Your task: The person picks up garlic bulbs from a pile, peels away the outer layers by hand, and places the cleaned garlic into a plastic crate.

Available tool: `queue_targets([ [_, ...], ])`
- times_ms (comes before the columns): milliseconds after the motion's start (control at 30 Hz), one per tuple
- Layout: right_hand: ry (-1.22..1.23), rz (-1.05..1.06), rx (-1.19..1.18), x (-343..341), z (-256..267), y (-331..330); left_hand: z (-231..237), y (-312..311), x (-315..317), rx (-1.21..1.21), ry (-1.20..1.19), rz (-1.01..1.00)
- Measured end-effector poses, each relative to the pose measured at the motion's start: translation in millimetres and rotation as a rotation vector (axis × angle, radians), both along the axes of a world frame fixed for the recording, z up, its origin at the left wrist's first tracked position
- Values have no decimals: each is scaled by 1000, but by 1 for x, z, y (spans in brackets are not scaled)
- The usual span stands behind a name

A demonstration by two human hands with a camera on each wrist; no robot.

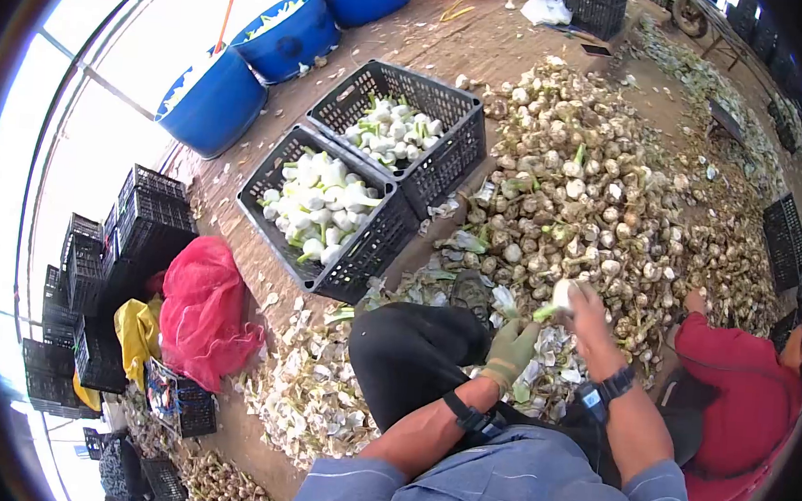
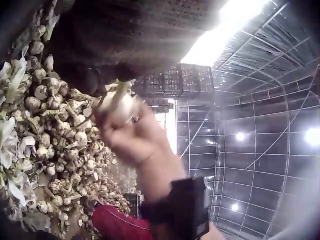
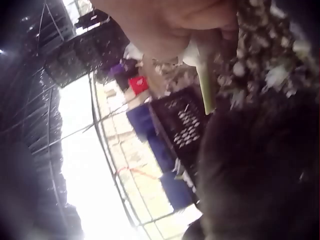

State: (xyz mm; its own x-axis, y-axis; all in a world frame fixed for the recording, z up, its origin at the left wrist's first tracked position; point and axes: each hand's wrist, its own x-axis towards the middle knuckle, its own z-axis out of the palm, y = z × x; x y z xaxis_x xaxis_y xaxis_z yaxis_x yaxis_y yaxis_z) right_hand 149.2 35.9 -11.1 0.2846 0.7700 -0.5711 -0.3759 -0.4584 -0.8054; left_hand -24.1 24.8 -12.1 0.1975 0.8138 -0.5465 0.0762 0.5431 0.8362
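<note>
In the right hand (image 1: 588, 321), a garlic bulb (image 1: 562, 295) sits partly hidden.

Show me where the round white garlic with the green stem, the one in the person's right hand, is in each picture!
Head: the round white garlic bulb is right of centre, slightly below the middle.
Left wrist: left of centre, slightly above the middle, blurred.
Right wrist: upper part, right of centre, partly hidden by fingers.
Shared landmark: the bare right hand gripping it.
</note>
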Motion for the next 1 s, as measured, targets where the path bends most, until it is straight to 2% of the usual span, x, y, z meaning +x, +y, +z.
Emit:
queue_targets([
  [33,111,75,131,-29,35,24,-1,-1,2,-67,-15,13],
  [67,43,255,202,-49,46,45,-14,-3,3,-111,-61,23],
  [100,64,290,278,-83,95,56,-77,-11,5,444,283,-96],
  [133,-20,249,322,-103,94,68,-135,-13,-14,762,492,-478],
  [167,-13,210,489,-112,90,79,-191,-14,-32,1157,651,-748],
  [200,-52,321,437,-109,103,78,-246,-20,-49,1150,682,-826],
  [233,3,326,462,-104,85,78,-198,-15,-42,887,480,-672],
  [267,47,408,323,-88,96,72,-129,-11,-24,467,154,-413],
  [300,83,385,294,-67,82,61,-73,-6,-10,143,-91,-195],
  [333,127,371,270,-45,54,45,-32,-5,-2,-16,-203,-73],
  [367,179,364,251,-24,26,27,-18,-1,0,-112,-169,-14],
  [433,-80,286,35,22,-27,-10,-23,-1,7,-140,-197,16],
  [467,-537,530,-173,47,-67,-32,-25,-1,8,-155,-205,32],
  [500,-822,700,-326,72,-90,-56,-22,-2,12,-128,-195,-8],
  [567,-1068,509,-311,113,-149,-102,-5,0,27,-63,-186,-73],
  [633,-1055,260,-318,147,-196,-116,-3,-3,36,-140,-185,-112],
  [700,-825,144,-579,159,-164,-89,-12,-5,39,-130,-179,-158],
  [733,-786,182,-644,159,-147,-74,-10,-1,41,-182,-168,-194],
  [767,-858,214,-610,164,-163,-72,-14,0,42,-145,-161,-213],
  [800,-925,275,-649,168,-180,-68,-17,2,42,-42,-78,-325],
  [833,-1038,289,-445,187,-250,-85,-18,7,40,63,25,-418],
  [900,-1121,251,-267,180,-238,-69,-43,0,40,232,83,-432],
  [933,-1124,208,-317,182,-266,-68,-37,3,41,183,82,-419],
  [967,-872,333,-461,195,-285,-68,-26,6,43,128,61,-417],
  [1000,-952,438,-558,186,-268,-60,-25,7,43,115,71,-429],
])
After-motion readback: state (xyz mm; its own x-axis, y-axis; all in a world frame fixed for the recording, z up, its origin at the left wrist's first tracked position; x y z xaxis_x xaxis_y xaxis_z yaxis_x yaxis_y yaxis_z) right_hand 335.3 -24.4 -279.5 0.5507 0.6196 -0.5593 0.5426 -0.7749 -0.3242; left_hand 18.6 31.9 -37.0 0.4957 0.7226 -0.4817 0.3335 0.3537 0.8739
